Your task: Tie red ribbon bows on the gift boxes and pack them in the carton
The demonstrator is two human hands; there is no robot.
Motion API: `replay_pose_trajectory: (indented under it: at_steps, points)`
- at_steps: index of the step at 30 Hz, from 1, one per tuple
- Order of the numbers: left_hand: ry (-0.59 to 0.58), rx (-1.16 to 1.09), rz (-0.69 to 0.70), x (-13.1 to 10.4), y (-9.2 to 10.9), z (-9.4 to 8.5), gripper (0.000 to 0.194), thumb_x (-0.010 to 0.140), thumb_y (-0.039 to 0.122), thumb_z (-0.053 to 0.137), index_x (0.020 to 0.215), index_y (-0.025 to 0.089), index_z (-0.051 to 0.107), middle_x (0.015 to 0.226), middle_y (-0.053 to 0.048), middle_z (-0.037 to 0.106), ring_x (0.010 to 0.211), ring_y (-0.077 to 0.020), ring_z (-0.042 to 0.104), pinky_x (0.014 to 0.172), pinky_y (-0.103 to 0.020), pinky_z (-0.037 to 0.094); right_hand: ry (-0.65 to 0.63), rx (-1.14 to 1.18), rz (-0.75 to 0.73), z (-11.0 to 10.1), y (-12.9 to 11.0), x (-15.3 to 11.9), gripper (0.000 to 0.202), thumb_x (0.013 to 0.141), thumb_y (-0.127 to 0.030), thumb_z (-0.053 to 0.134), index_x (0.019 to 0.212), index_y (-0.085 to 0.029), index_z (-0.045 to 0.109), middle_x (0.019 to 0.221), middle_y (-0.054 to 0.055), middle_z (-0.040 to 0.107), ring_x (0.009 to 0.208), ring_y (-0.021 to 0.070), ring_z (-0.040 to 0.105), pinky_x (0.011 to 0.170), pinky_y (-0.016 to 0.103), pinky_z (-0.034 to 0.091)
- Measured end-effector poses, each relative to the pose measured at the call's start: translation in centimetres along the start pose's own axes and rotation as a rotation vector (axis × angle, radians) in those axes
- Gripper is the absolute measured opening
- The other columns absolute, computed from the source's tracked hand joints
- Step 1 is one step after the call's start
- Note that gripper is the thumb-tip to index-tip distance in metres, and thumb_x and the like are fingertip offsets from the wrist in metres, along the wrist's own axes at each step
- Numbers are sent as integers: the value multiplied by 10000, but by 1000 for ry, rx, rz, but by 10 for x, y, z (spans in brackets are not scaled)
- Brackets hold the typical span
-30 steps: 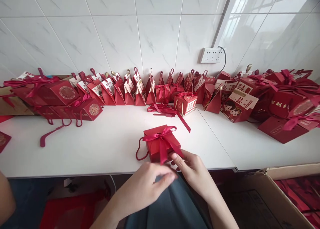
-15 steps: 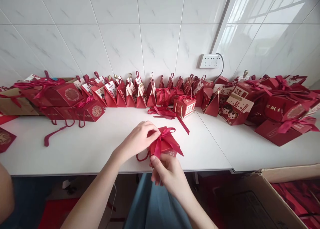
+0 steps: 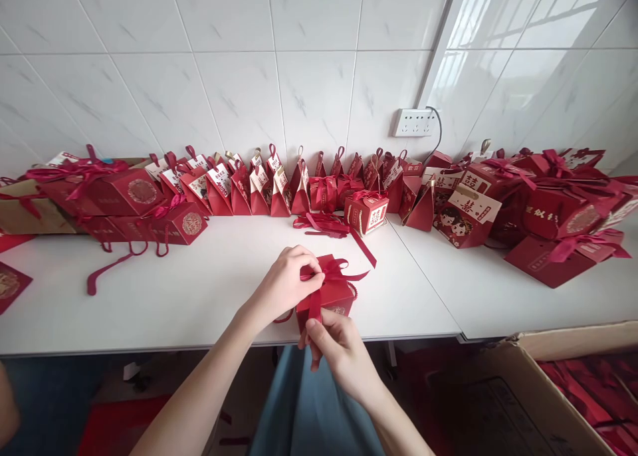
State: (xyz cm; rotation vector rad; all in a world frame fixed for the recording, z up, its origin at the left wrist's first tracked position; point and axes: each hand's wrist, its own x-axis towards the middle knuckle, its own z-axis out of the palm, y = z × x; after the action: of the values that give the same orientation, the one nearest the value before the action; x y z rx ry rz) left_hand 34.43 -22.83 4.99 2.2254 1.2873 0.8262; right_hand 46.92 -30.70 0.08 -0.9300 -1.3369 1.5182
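Note:
A small red gift box (image 3: 335, 298) stands near the table's front edge, topped by a red ribbon bow (image 3: 335, 268). At the bow's left side, my left hand (image 3: 292, 276) is closed, its thumb and fingers pinching the ribbon near the knot. Below it, my right hand (image 3: 336, 343) pinches a ribbon tail that hangs over the box's front. A ribbon end points right across the box top. Dark red cord handles show at both sides of the box. The lower fingers of my right hand are partly hidden.
Behind lie loose red ribbons (image 3: 321, 224) and a box with a white label (image 3: 366, 211). Rows of red boxes line the tiled wall, with piles left (image 3: 127, 191) and right (image 3: 563, 207). An open carton (image 3: 573, 340) stands lower right. Part of another person shows at the left edge.
My left hand has moved slightly right and down onto the bow's knot. The ribbon end on the right has swung up and now points right, uncovering the right cord handle.

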Motion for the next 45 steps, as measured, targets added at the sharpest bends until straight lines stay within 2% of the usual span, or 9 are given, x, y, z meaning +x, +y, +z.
replay_pose_trajectory:
  at_steps: [12, 16, 19, 21, 22, 24, 26, 33, 45]
  points:
    - [-7, -23, 11, -2, -4, 2, 115, 770, 235, 581, 660, 202, 570, 914, -3, 600, 920, -171, 556, 873, -330, 432, -183, -133, -1, -10, 2, -7, 403, 877, -498, 478, 705, -145, 567, 529, -25, 503, 484, 85, 493, 492, 204, 367]
    - [10, -34, 22, -3, -3, 0, 122, 784, 260, 573, 676, 204, 568, 917, -9, 612, 925, -172, 564, 876, -332, 443, -220, -127, 47, -26, -2, -9, 463, 848, -556, 484, 663, -145, 591, 501, -20, 506, 409, 74, 450, 404, 193, 358]
    - [-9, -40, 34, -5, -1, -3, 140, 811, 303, 545, 719, 210, 595, 954, -19, 627, 970, -182, 563, 901, -345, 444, 101, -105, -61, -50, -8, -6, 508, 832, -607, 457, 578, -172, 521, 396, -66, 376, 323, 59, 335, 341, 193, 277]
    - [-19, -31, 34, -6, 0, -4, 149, 820, 305, 528, 736, 213, 610, 981, -24, 630, 991, -188, 562, 911, -352, 445, 370, -201, -157, -63, -14, -2, 394, 799, -565, 546, 719, -179, 545, 503, -51, 462, 413, 80, 432, 397, 198, 346]
    - [-17, -25, 32, -6, 0, -4, 146, 819, 297, 525, 738, 214, 613, 989, -25, 629, 996, -189, 562, 910, -351, 447, 422, -281, -177, -67, -17, 0, 363, 775, -539, 595, 833, -182, 558, 616, -24, 534, 495, 98, 498, 441, 205, 391]
    - [-8, -17, 31, -7, 0, -4, 128, 811, 283, 532, 735, 214, 609, 994, -24, 626, 997, -187, 562, 905, -346, 453, 394, -418, -167, -68, -20, 4, 421, 757, -514, 627, 1014, -194, 532, 858, 36, 602, 646, 133, 576, 507, 227, 451]
    - [-8, -10, 33, -6, -1, -3, 111, 804, 281, 547, 734, 216, 603, 995, -20, 624, 1000, -184, 560, 903, -341, 453, 341, -483, -140, -63, -21, 6, 398, 801, -508, 570, 1037, -192, 521, 955, 70, 612, 695, 151, 597, 518, 241, 471]
    - [-11, -11, 40, -6, -4, -2, 96, 796, 290, 573, 745, 218, 610, 1001, -20, 614, 986, -187, 560, 902, -345, 452, 450, -599, -265, -51, -17, 5, 259, 893, -376, 462, 732, -189, 540, 725, 42, 619, 640, 152, 572, 496, 235, 443]
    - [-21, -52, -10, -7, -1, 2, 131, 801, 308, 568, 710, 215, 582, 1008, -21, 590, 982, -186, 550, 869, -329, 470, 592, -1036, -525, -42, -19, -15, 191, 912, -218, 451, 765, -180, 567, 679, 16, 574, 536, 115, 525, 504, 220, 436]
